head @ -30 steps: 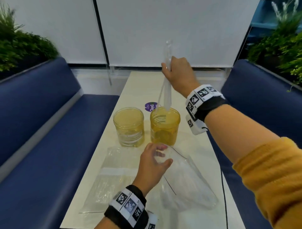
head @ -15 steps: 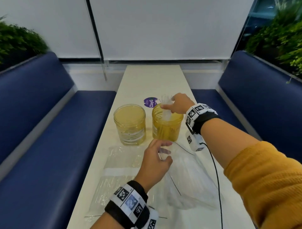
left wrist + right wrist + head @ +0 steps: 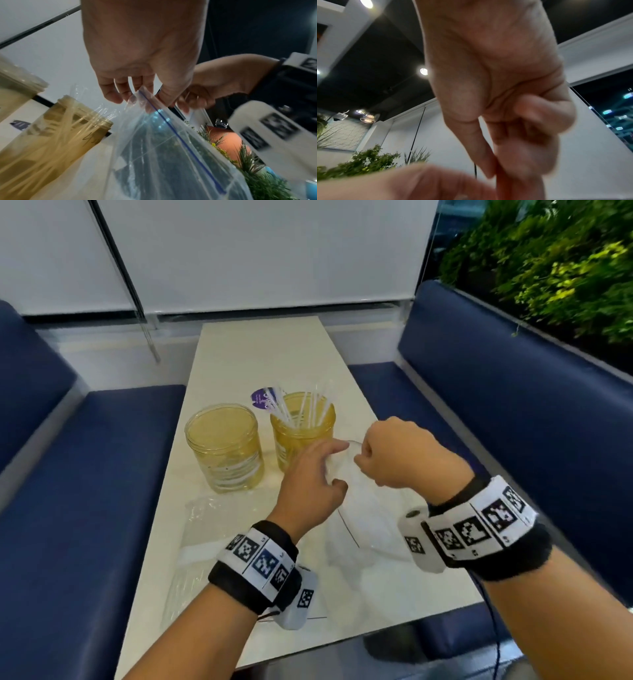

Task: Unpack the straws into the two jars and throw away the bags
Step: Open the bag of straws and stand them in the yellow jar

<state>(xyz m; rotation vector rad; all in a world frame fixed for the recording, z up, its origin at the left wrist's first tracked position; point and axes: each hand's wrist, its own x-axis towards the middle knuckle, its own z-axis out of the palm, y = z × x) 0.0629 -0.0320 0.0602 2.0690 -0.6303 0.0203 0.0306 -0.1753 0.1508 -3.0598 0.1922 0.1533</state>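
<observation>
The left hand (image 3: 308, 477) is pinching the rim of a clear zip bag (image 3: 171, 155) lying open on the table (image 3: 260, 354), while the right hand's (image 3: 397, 453) curled fingers are gripping the opposite lip. Straws (image 3: 301, 409) are standing in the right jar (image 3: 301, 433); the left jar (image 3: 224, 446) looks empty. Tugging the slippery bag could knock the nearby jars or spill straws.

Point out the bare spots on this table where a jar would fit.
The far end of the table, beyond the purple sticker, is bare. A narrower strip runs along the right edge past the straw-filled jar. The near half is crowded: a flat bag on the left, the open zip bag under both hands.
</observation>
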